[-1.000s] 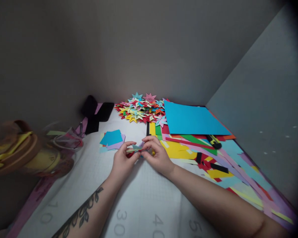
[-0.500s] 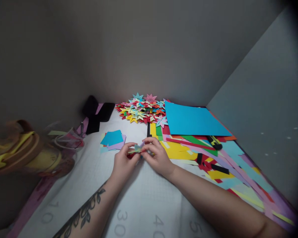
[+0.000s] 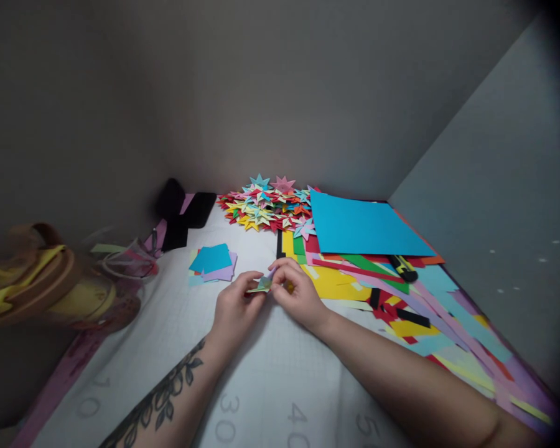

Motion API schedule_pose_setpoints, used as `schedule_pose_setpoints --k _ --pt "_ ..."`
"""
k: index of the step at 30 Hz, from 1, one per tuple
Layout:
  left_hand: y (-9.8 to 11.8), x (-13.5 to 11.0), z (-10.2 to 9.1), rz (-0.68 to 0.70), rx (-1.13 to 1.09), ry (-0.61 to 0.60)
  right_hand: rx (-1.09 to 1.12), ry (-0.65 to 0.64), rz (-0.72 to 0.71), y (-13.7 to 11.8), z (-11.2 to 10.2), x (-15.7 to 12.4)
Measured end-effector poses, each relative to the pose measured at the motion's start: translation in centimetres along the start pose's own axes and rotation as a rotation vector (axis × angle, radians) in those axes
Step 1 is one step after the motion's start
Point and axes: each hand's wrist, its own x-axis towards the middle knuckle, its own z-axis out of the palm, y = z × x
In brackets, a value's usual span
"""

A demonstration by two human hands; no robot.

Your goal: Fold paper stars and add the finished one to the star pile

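Observation:
My left hand (image 3: 234, 308) and my right hand (image 3: 296, 292) meet over the white gridded cutting mat (image 3: 261, 386), fingers pinched on a small folded paper star piece (image 3: 262, 285) in light blue and pale green. Both hands grip it from opposite sides just above the mat. A small stack of cut paper squares (image 3: 211, 261), blue on top, lies just beyond my left hand. A heap of finished paper stars (image 3: 266, 208) in many colours sits at the far edge by the wall.
A large blue sheet (image 3: 361, 227) lies on layered coloured sheets and strips (image 3: 401, 298) to the right, with a yellow-black utility knife (image 3: 404, 266) on them. Black objects (image 3: 180, 214) stand at the back left. A clear bag and brown-yellow items (image 3: 51, 286) sit left. Grey walls close in.
My hands have drawn a little closer together and turned the folded piece between the fingertips; it sits slightly lower. Everything else lies where it was.

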Motion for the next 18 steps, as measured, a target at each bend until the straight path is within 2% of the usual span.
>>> schedule_pose_setpoints --k 4,8,18 --pt "0.14 0.02 -0.10 -0.005 0.009 0.004 0.054 0.021 0.014 0.00 0.13 0.02" --pt "0.21 0.13 -0.14 -0.037 0.006 0.028 0.002 0.008 -0.013 0.06 -0.07 0.04" --pt "0.28 0.30 -0.11 -0.139 -0.102 0.027 -0.281 0.038 -0.292 0.54 -0.25 -0.13"
